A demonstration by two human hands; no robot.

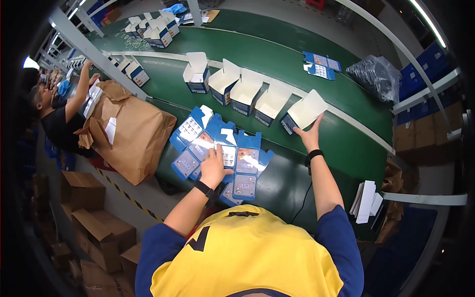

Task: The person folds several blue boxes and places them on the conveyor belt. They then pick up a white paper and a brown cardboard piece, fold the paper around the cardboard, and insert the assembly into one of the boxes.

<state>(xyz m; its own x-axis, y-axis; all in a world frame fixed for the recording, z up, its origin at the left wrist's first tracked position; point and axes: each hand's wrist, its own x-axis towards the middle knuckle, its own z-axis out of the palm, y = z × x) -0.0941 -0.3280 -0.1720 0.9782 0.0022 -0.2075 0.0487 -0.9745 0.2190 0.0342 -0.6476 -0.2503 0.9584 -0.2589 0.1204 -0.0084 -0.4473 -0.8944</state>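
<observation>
Blue printed flat carton blanks lie overlapping on the green work surface in front of me. My left hand rests on them, fingers stretched out and holding nothing. At the right end of a row of boxes, my right hand grips an open carton, blue outside and white inside, by its right side. Its flap stands up and the carton is slightly tilted. To its left stand several like open cartons along the rail, their white flaps raised.
A large brown paper bag stands to the left, near another person. Flat blanks and a dark plastic bag lie at the far right. More cartons stand at the back. White sheets sit at the right edge.
</observation>
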